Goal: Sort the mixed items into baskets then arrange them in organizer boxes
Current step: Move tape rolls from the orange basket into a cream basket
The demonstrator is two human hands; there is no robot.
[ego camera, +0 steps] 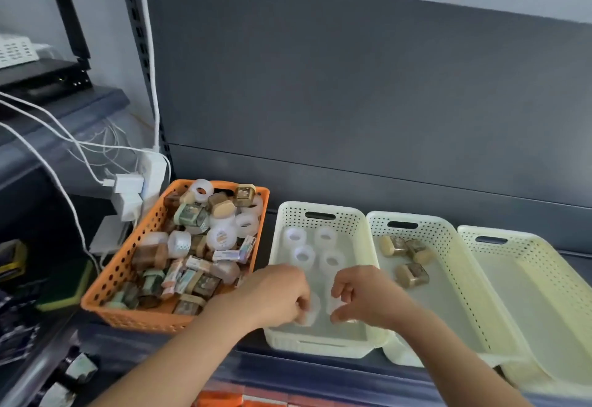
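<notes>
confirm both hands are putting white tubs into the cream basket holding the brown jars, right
No. In the head view, the left hand and right hand each put a white tub into the cream basket beside the orange basket, which holds only white tubs; the brown jars lie in the middle basket.

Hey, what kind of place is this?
Probably a shop or stockroom: grey slotted shelving, an orange basket heaped with small packaged goods, and cream baskets for sorting.

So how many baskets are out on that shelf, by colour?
Orange baskets: 1
Cream baskets: 3
Total: 4
</notes>
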